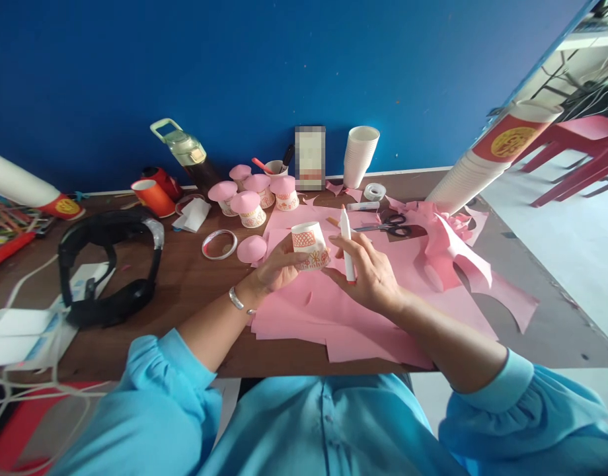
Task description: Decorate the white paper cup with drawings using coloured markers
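Observation:
My left hand is wrapped round a white paper cup drawn over with orange patterns and flowers. In my right hand is a white marker pen, held upright with its orange end on top, a little right of the cup. The fingertips of that hand are close to the cup's right side; I cannot tell whether they touch it. Below both hands lie sheets of pink paper. A loose pink paper cone sits just left of the cup.
Behind stand several decorated cups with pink cone tops. Scissors, a tape roll and pink scraps lie right. Stacked cups and a bottle stand by the wall. A black headset lies left.

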### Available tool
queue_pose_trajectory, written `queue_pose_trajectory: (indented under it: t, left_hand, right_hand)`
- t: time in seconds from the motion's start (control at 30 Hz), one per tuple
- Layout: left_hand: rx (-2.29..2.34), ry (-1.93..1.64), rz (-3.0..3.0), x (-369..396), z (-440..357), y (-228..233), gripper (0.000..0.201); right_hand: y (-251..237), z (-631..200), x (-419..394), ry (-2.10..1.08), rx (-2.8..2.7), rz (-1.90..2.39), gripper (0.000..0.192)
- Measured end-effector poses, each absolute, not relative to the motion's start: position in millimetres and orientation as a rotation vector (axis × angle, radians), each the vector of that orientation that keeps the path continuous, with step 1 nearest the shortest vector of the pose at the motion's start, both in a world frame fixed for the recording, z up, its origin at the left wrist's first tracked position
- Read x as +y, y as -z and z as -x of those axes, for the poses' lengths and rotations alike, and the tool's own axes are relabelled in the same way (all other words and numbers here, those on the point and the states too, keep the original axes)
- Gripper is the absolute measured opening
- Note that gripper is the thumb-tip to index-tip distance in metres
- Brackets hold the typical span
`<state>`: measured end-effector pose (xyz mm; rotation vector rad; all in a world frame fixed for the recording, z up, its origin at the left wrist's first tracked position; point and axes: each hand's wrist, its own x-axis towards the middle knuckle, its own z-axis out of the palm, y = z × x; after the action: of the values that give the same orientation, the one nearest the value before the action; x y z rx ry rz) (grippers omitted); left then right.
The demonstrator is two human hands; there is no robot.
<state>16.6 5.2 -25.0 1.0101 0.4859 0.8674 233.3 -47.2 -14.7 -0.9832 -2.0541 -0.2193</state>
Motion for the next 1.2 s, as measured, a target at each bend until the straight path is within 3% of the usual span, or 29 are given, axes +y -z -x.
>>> queue_pose_trajectory:
  t: [0.43, 0.7, 0.93, 1.2]
  left_hand:
    - [0.485, -0.809, -1.087, 2.8, -21.8, 32.4, 0.037]
    - [0.567, -0.859, -1.137, 2.9, -23.5, 23.1, 0.038]
    - [0.516, -0.826, -1.221, 4.3, -21.1, 29.2, 0.028]
    - [0.602, -0.784, -1.27, 2.8, -21.0, 28.4, 0.032]
  right_hand:
    - [18.1, -231.5, -47.5, 0.267, -2.114, 0.98, 0.038]
    - [7.4, -240.9, -52.6, 0.224, -2.048, 0.708, 0.045]
    - [4.3, -239.6, -57.2, 0.236, -2.066, 0.697, 0.05]
    - [7.0, -241.2, -56.2, 0.209, -2.074, 0.705, 0.052]
